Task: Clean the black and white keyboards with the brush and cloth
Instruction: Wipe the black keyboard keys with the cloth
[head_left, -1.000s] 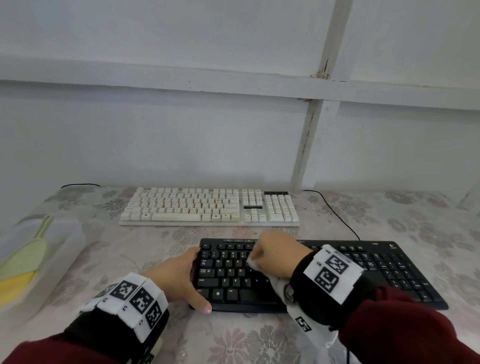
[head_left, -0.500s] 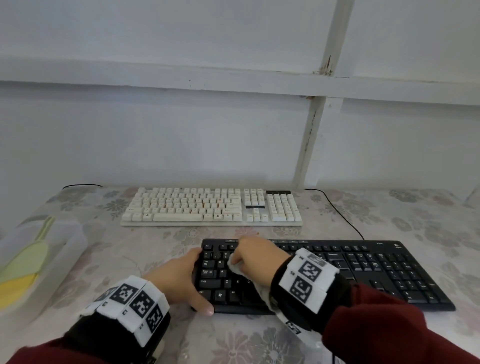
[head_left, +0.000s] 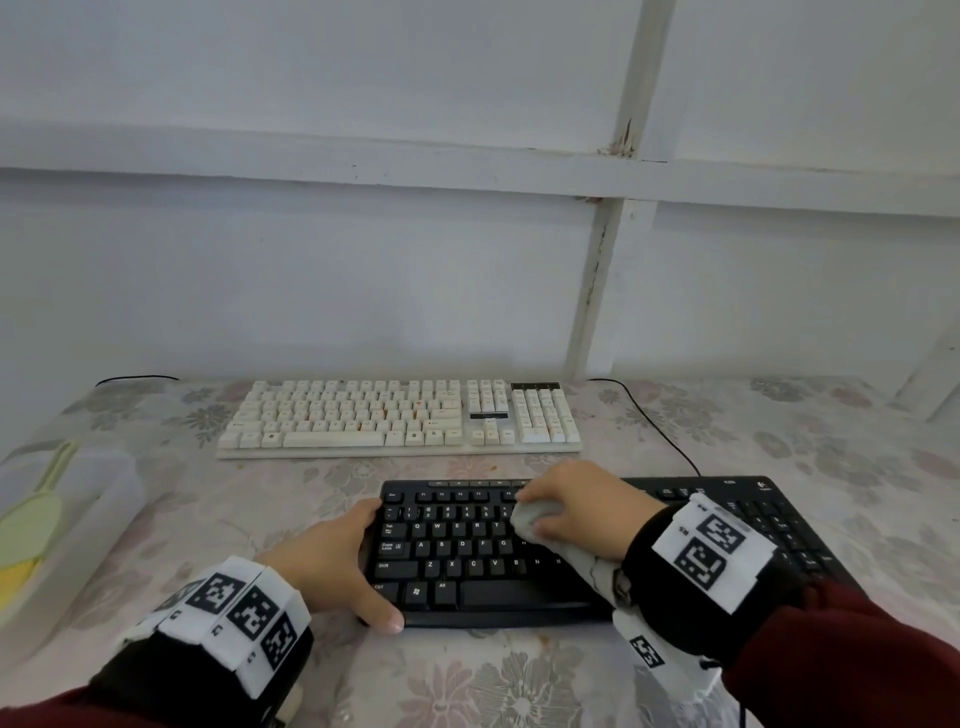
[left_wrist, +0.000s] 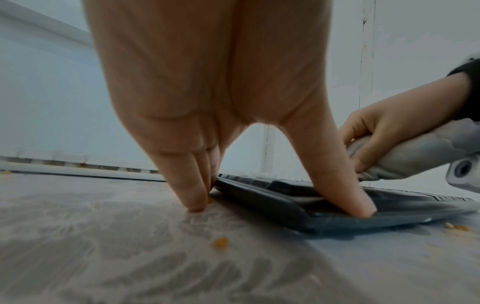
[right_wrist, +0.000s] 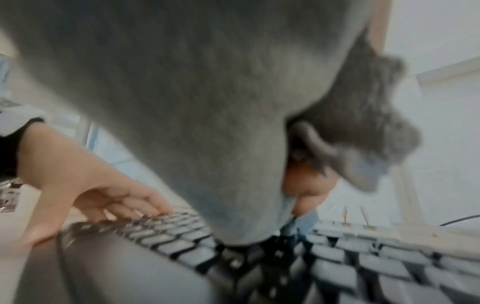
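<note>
The black keyboard (head_left: 467, 556) lies near me on the flowered table, with the white keyboard (head_left: 400, 418) behind it. My left hand (head_left: 363, 564) braces the black keyboard's left end with straight fingers on its side and the thumb on the front edge (left_wrist: 363, 211). My right hand (head_left: 537, 512) grips a bunched pale cloth (head_left: 524, 519) and presses it on the upper key rows near the middle. The cloth's loose tail (head_left: 597, 571) trails under my right wrist. In the right wrist view the cloth (right_wrist: 207, 102) hides most of the fingers.
A translucent container (head_left: 78, 519) at the left table edge holds a yellow-green brush (head_left: 31, 519). A black cable (head_left: 654, 426) runs from the back wall to the black keyboard. Small orange crumbs (left_wrist: 221, 242) lie on the tablecloth by the keyboard's left front corner.
My right hand swept the cloth left across the black keys, then back right and a little farther up. The left hand kept its hold on the keyboard's left end.
</note>
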